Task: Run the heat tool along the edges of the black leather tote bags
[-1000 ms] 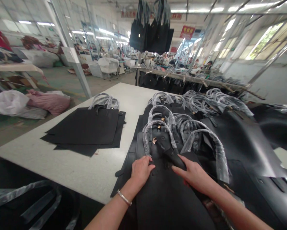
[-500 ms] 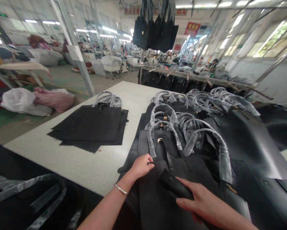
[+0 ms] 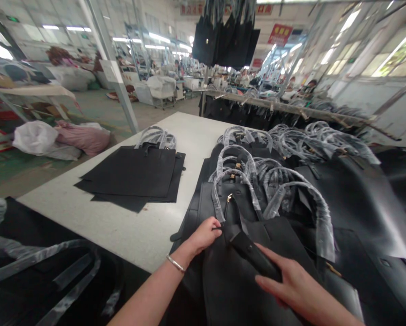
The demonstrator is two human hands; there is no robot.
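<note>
Table point(image 3: 131, 233): one, pale-topped; far corner and left edge bare, right side covered by bags.

Bag point(image 3: 230, 285): one, black, foremost on the table's right side, lying toward the near edge, which was hidden beneath it. Left hand point(image 3: 206, 233): closed, thumb and fingers pinching the bag near its top. Bracelet point(image 3: 175, 262): one, silver-coloured, on the left wrist.

Flap point(image 3: 253, 256): one, black, slanting across the bag; whether part of it or a separate piece could not be told. Right hand point(image 3: 287, 280): closed around the flap, thumb on the near side, fingers partly hidden.

Handle point(image 3: 218, 203): one, arched, wrapped in clear film, just beyond the left hand. Clasp point(image 3: 230, 198): one, gold-coloured, between the handle's two ends.

Pile point(image 3: 355, 194): black bags, overlapping, along the table's right side, film-wrapped handles standing up in loops.

Stack point(image 3: 131, 172): several flat black bags, fanned unevenly near the table's left edge, well apart from both hands; handles toward the far corner.

Loose handle point(image 3: 46, 267): film-wrapped, against dark material before the near edge, toward the left corner.

Hanging bags point(image 3: 223, 43): a black cluster, beyond the far edge.

Sacks point(image 3: 82, 138): white and pink, on the floor beyond the left edge.
</note>
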